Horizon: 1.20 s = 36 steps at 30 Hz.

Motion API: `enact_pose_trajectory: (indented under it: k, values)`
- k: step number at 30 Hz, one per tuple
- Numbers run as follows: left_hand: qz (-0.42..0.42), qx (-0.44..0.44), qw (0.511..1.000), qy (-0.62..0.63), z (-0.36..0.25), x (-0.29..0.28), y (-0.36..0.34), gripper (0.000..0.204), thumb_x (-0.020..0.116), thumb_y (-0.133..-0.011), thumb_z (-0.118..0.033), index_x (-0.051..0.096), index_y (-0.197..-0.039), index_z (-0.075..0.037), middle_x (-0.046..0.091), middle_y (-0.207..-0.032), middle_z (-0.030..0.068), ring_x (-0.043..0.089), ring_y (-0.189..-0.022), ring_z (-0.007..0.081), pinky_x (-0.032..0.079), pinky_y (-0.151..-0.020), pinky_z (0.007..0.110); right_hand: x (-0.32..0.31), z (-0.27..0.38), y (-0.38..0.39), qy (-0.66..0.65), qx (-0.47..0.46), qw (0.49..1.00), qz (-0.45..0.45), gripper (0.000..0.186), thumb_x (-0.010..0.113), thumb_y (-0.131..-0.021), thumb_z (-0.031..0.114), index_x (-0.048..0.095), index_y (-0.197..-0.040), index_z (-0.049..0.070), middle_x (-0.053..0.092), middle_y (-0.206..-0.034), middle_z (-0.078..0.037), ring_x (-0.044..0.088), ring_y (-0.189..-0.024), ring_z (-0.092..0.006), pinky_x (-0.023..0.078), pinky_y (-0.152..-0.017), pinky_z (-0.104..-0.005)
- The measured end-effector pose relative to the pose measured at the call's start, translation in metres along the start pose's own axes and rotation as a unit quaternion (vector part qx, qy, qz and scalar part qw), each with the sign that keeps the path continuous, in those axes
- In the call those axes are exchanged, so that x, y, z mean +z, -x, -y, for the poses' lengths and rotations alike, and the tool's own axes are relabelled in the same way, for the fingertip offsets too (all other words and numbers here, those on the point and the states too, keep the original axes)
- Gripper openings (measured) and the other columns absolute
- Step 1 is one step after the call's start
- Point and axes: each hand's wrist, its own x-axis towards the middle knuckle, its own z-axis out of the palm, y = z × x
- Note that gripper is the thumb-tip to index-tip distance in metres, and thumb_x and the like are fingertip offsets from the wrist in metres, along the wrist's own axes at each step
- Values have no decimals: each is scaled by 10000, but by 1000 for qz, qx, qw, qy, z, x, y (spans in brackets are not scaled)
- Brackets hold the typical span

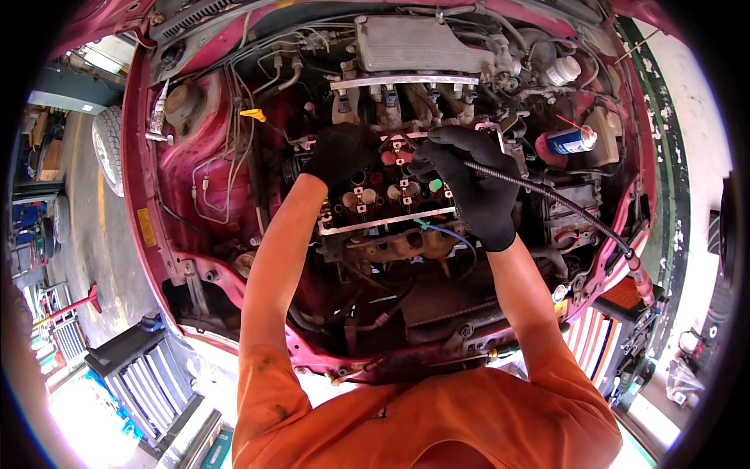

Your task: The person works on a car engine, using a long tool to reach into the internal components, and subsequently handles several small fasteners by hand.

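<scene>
With 12 at the top of the view, the black flexible shaft [531, 186] runs from the right hand [476, 184] toward 4 o'clock, bending down to its red handle [641, 283]. The right hand is the nearer one: its gloved fingers are curled together around the shaft, though the far end is lost among them. The opened cylinder head [387, 223] lies at 9 o'clock from the right hand and at 4 o'clock from the left hand [340, 152], its long axis running roughly 9 to 3. The left hand rests over its 10 o'clock end; its fingers merge with the dark, so I cannot tell whether they pinch anything.

Counted: one shaft, one handle, two black-gloved hands. Around the head are one metal rail [406, 81] at 12, one yellow pull handle [252, 115] at 10 and one green fitting [422, 224] just below the front edge. Farther out are one blue spray can [572, 141] and one white-capped reservoir [562, 71], both toward 2, and one tyre [108, 148] beyond the fender, toward 10.
</scene>
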Motion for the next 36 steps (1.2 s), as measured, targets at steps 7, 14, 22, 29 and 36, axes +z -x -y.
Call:
enact_pose_trajectory:
  k: [7,14,22,29,36]
  values:
    - [45,-25,998,-33,-2,-1,-4,188,693,-732,-288,741,-874,-174,687,-799,84,666,-778,307,521,-706,437,-11,34,4,-34,-19,997,-60,200,574,-923,-57,593,-1122,-51,698,-926,-161,708,-810,-198,592,-692,-287]
    - [24,18,1000,-5,-23,-32,-25,197,675,-775,-284,719,-909,-148,681,-806,115,663,-761,325,513,-673,450,-1,-24,13,5,-16,1000,-15,167,593,-926,-31,604,-1091,-50,708,-912,-139,707,-807,-172,582,-703,-284]
    - [-101,-102,977,159,-33,-95,-6,215,741,-745,-166,694,-907,-34,677,-806,138,663,-725,289,516,-669,364,14,-72,14,23,-12,999,28,202,609,-907,-24,636,-1107,-27,725,-947,-161,719,-828,-176,576,-716,-285]
    - [-56,-159,939,301,-27,-107,19,156,735,-794,-95,689,-912,-4,686,-839,60,640,-774,139,503,-714,283,10,-29,6,18,-10,1000,-5,172,621,-901,-38,624,-1072,-39,715,-904,-139,711,-793,-167,576,-705,-279]
    - [12,-57,944,325,-6,-81,19,271,773,-773,-121,710,-1011,-7,695,-892,50,624,-778,114,501,-716,292,-2,15,8,-7,-6,999,-32,168,604,-901,-67,595,-1068,-67,701,-908,-166,706,-772,-199,587,-692,-293]
